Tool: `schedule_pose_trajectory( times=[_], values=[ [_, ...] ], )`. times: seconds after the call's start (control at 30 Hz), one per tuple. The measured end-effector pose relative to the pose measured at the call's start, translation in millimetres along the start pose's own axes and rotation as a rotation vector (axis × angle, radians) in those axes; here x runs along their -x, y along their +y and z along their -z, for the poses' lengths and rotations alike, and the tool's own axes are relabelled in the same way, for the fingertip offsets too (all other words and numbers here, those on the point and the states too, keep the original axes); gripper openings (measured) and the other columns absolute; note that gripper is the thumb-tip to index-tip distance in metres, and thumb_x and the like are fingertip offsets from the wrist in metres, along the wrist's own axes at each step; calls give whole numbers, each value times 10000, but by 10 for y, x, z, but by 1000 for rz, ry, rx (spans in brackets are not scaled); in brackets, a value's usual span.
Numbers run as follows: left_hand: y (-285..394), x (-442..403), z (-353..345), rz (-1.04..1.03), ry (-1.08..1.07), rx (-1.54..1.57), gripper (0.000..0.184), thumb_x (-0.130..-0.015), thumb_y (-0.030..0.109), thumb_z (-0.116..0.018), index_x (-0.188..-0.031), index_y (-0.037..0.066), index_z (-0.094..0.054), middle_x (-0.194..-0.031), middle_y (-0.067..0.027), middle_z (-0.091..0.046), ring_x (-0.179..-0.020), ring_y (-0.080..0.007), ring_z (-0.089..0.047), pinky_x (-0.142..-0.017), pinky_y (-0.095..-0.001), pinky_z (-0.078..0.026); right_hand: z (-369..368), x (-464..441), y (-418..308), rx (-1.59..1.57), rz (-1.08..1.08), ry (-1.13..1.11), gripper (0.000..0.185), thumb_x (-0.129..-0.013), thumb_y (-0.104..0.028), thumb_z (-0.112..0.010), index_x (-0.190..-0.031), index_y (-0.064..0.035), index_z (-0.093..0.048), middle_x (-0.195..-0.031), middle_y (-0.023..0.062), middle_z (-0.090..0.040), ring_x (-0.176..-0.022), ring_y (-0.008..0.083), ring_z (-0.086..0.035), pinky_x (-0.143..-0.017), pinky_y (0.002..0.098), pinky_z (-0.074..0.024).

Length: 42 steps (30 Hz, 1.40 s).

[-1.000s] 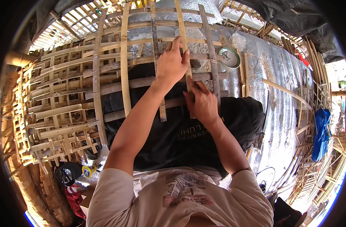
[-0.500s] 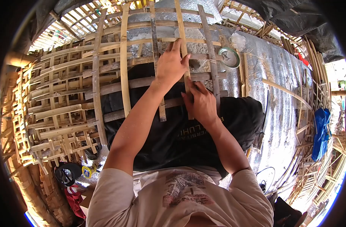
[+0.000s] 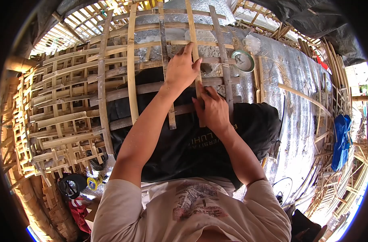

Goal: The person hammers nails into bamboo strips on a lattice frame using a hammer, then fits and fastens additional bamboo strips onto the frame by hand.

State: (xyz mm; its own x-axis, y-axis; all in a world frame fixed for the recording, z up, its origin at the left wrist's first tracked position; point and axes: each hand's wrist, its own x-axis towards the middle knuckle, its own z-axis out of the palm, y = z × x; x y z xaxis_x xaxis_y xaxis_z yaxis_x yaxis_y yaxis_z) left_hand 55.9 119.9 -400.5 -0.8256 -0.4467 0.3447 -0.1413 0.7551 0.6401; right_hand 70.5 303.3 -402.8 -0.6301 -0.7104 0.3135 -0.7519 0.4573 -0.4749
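A lattice of crossed bamboo strips (image 3: 131,80) lies across my lap, over a black cloth (image 3: 167,153) with gold lettering. My left hand (image 3: 181,67) grips one pale upright bamboo strip (image 3: 194,30), its thumb on the right side and its fingers on the left. Lower on this same strip, my right hand (image 3: 213,108) has its fingers closed around the wood, close to the lattice's near edge. What lies under my right fingertips is hidden. A darker upright slat (image 3: 222,44) runs just to the right of both hands.
A green-rimmed dish (image 3: 251,63) stands right of the lattice on a silvery sheet (image 3: 290,125). More bamboo lattice (image 3: 59,99) spreads out on the left. A black cap (image 3: 67,189) and a yellow roll (image 3: 92,184) lie lower left; a blue bag (image 3: 341,145) hangs at the right.
The lattice and my left hand show almost no movement. My right hand has shifted very slightly on the strip.
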Motion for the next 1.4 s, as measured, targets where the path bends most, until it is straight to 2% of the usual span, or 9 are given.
schedule_pose_trajectory(
  times=[0.33, 0.73, 1.13, 1.23, 1.4],
  values=[
    [6, 2, -4, -2, 6, -18, 518, -890, 195, -725, -1348, 70, -518, -1148, -173, -697, -769, -280, -709, -746, -434, -572, 13, -2, 2, -12, -9, -19, 485, -881, -192, -726, -1326, -35, -612, -1041, 137, -644, -816, 336, -690, -712, 411, -567],
    [-30, 5, -27, -66, 39, -13, 498, -893, 191, -723, -1322, 32, -525, -1123, -190, -686, -758, -284, -697, -724, -432, -567, 3, 0, 3, -15, -6, -13, 485, -874, -185, -730, -1322, -39, -616, -1031, 129, -645, -818, 335, -690, -708, 415, -567],
    [-8, 13, 11, -51, -2, -19, 546, -889, 207, -719, -1364, 27, -517, -1109, -182, -659, -774, -282, -687, -735, -441, -559, -21, 6, 19, 3, 15, 0, 480, -872, -206, -716, -1308, -30, -622, -1035, 132, -640, -796, 329, -696, -689, 413, -571],
    [32, 9, 47, -15, -57, 1, 566, -890, 235, -713, -1357, 2, -497, -1148, -235, -647, -992, -420, -669, -834, -492, -556, -30, 8, 25, 3, 18, 6, 480, -871, -203, -715, -1309, -30, -621, -1034, 128, -638, -793, 328, -696, -689, 412, -571],
    [41, 7, 59, -10, -76, 1, 560, -893, 245, -710, -1355, 8, -501, -1173, -233, -639, -998, -419, -669, -842, -494, -556, 2, -1, -6, -15, -2, -12, 487, -876, -183, -729, -1321, -21, -615, -1013, 139, -634, -831, 337, -683, -715, 405, -564]
  ],
)
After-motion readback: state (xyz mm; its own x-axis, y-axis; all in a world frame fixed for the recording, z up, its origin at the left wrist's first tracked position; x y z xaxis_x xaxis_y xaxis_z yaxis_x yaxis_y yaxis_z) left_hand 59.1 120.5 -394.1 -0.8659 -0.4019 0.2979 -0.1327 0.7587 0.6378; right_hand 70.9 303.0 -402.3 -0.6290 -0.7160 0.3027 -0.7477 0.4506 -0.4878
